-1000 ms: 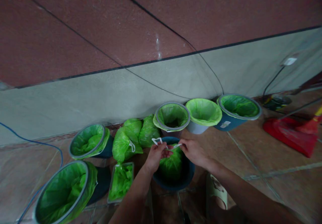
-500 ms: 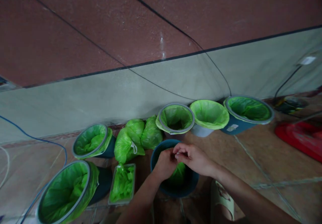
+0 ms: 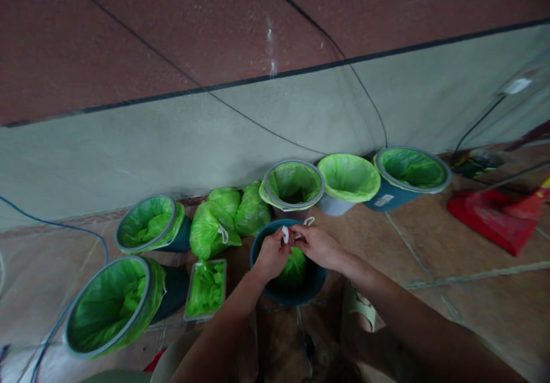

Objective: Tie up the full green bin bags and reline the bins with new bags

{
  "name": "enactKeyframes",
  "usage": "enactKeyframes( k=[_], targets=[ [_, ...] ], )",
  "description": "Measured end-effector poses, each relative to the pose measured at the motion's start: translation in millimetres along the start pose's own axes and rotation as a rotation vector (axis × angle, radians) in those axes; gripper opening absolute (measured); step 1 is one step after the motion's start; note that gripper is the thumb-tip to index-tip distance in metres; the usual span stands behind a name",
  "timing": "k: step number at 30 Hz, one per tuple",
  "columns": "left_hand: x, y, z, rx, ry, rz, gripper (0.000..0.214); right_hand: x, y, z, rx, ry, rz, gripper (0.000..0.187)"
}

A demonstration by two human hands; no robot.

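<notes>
A dark blue bin (image 3: pixel 296 298) stands on the floor in front of me, with a green plastic bag (image 3: pixel 293 269) inside. Over its mouth, my left hand (image 3: pixel 272 255) and my right hand (image 3: pixel 318 245) meet with fingers closed in a pinch. A white drawstring (image 3: pixel 285 234) is between them: one loop stands up from the left fingers, while another bit pokes out above the right hand. The knot or crossing between the fingertips is hidden.
Green-lined bins (image 3: pixel 294 183) line the wall, with others (image 3: pixel 107 305) at left. Tied green bags (image 3: pixel 215 228) and a tray of green plastic (image 3: pixel 206 291) sit left of the blue bin. A red dustpan (image 3: pixel 494 217) lies right; a blue cable (image 3: pixel 69 225) crosses the left floor.
White drawstring loops now show above both hands, where little of them showed before. The fingers have shifted their pinch over the bin. My view has tilted down slightly, bringing more dustpan into sight.
</notes>
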State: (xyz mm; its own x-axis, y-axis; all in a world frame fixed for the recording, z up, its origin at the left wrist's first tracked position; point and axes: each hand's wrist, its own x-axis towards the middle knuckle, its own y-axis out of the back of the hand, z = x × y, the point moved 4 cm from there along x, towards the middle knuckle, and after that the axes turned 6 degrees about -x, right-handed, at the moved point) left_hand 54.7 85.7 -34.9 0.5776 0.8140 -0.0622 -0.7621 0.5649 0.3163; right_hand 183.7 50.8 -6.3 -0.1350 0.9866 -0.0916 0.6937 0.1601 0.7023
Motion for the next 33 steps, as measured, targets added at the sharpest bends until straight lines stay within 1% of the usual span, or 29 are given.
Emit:
enactKeyframes(
  k=[3,6,8,10,13,15,16,18,20,22,23,25,28,33],
  targets=[
    [1,-1.8,-8,-0.072,0.11,0.047,0.012,2,7,6,-0.072,-0.052,0.061,0.026],
    [2,-3.6,-14,-0.256,0.235,0.073,0.011,3,10,14,-0.033,-0.081,0.135,0.028],
    [1,-3.3,-15,-0.401,0.3,0.092,0.015,1,7,19,0.036,-0.085,0.132,0.024],
    [0,-0.7,-14,-0.5,0.31,0.13,0.018,-1,0,23,0.114,-0.102,0.084,0.017],
    [-1,5.3,-13,-0.51,0.266,0.185,0.02,-5,-10,28,0.215,-0.191,-0.033,0.013],
    [-1,8.1,-12,-0.445,0.233,0.189,0.019,-7,-13,28,0.215,-0.26,-0.086,0.013],
    [0,9.0,-11,-0.401,0.21,0.184,0.018,-7,-12,27,0.179,-0.273,-0.091,0.012],
    [1,10.0,-6,-0.306,0.141,0.161,0.012,-5,-5,22,0.056,-0.255,-0.044,0.012],
    [1,10.0,0,-0.223,0.057,0.14,0.005,-3,3,16,-0.064,-0.222,0.044,0.015],
    [1,9.6,5,-0.157,-0.009,0.136,0.003,-1,9,11,-0.115,-0.21,0.11,0.02],
    [0,9.4,6,-0.132,-0.035,0.143,0.005,0,10,8,-0.112,-0.198,0.118,0.022],
    [-2,8.9,8,-0.101,-0.071,0.173,0.009,1,9,5,-0.07,-0.169,0.095,0.025],
    [-4,7.9,8,-0.11,-0.105,0.241,0.015,2,1,4,0.062,-0.149,0.016,0.025],
    [-7,1.7,6,-0.257,-0.098,0.281,0.022,3,-11,15,0.31,-0.188,-0.048,0.027]
  ],
)
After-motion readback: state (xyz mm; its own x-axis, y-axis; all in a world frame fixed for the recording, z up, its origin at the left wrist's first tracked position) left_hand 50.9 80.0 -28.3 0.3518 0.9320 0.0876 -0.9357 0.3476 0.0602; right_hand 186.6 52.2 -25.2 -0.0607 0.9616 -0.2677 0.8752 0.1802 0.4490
